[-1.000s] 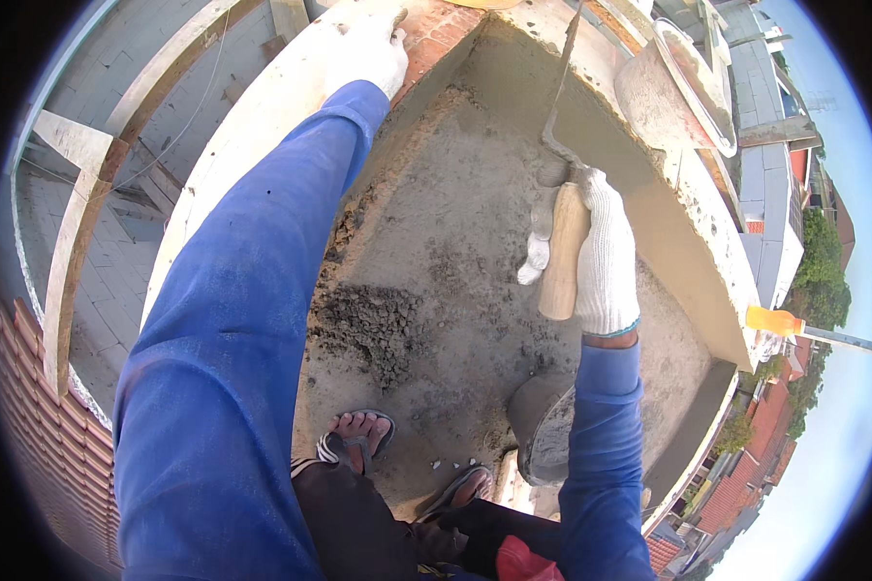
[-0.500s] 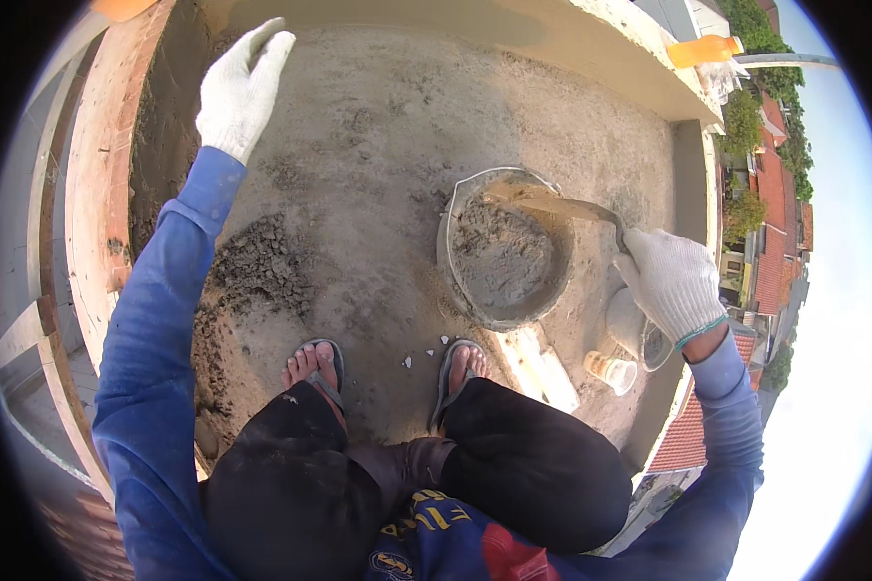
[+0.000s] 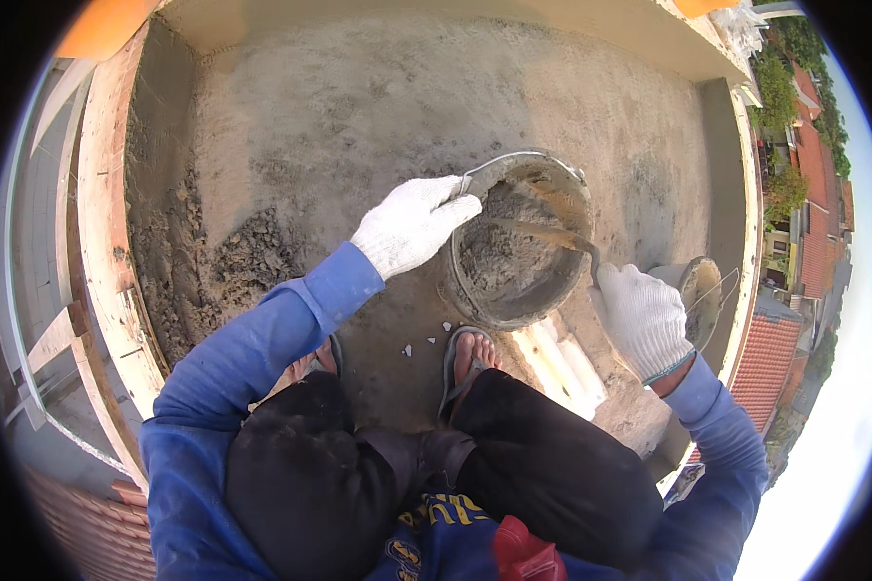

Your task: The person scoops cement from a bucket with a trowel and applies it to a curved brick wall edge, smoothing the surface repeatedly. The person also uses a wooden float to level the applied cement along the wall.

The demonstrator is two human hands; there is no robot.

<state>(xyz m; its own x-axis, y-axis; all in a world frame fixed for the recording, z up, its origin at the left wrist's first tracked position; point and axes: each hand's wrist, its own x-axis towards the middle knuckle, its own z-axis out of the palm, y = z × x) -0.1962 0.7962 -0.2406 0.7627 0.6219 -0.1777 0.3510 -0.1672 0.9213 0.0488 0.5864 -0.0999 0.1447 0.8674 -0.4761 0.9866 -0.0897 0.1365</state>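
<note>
In a white knitted glove, my left hand (image 3: 415, 225) is closed at the left rim of a bucket (image 3: 465, 276), fingers and thumb pinching its edge. Grey wet mortar (image 3: 504, 257) fills part of this bucket, which has a thin wire handle. My right hand (image 3: 644, 321), also gloved, is wrapped round the handle of a trowel (image 3: 543, 232). The trowel's metal blade reaches over the rim and lies against the mortar; the grip itself is hidden in my fist.
Loose mortar (image 3: 254, 254) is heaped on the floor at the left. A second, smaller bucket (image 3: 698, 290) stands beside my right hand. Pale boards (image 3: 562, 368) lie near my right foot. Low walls (image 3: 731, 174) enclose the floor, and timber framing (image 3: 116, 232) runs along the left.
My left hand has come down and right from the far left to the bucket's rim. The trowel has moved lower inside the bucket, with my right hand shifting slightly nearer.
</note>
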